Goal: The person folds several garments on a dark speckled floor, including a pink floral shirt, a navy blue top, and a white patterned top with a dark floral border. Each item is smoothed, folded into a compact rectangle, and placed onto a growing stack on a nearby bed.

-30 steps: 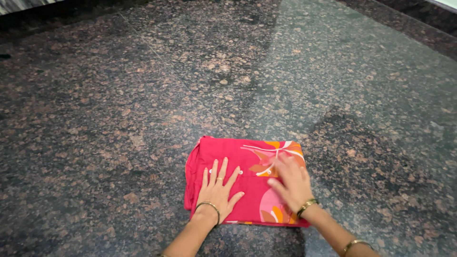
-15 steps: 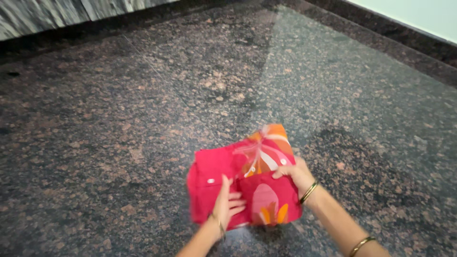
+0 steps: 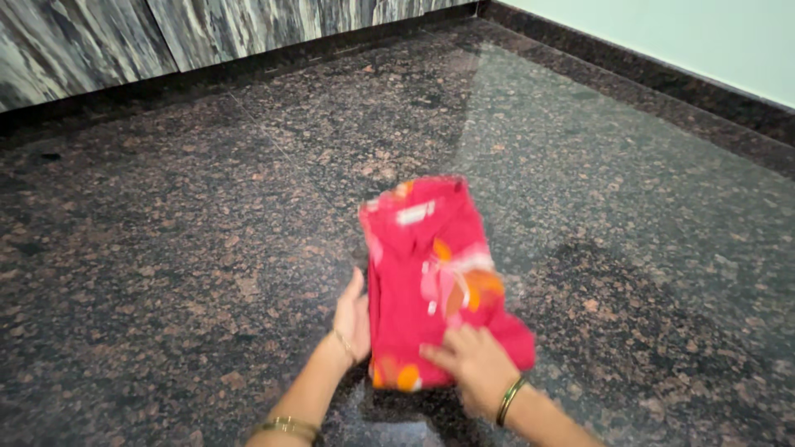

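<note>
From the head cam, a folded pink cloth (image 3: 431,281) with orange and white print sits on the speckled granite floor (image 3: 166,248), left hand (image 3: 354,319) cupping its left edge, right hand (image 3: 472,364) pressed flat, fingers spread, on its near corner.

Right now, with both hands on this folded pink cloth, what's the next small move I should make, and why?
Probably press the right hand flat and smooth the folded pink cloth away from you. The left hand already steadies its left edge on the granite floor, and the cloth's surface looks bunched and uneven near the orange print, so the fold seems unsettled.
</note>
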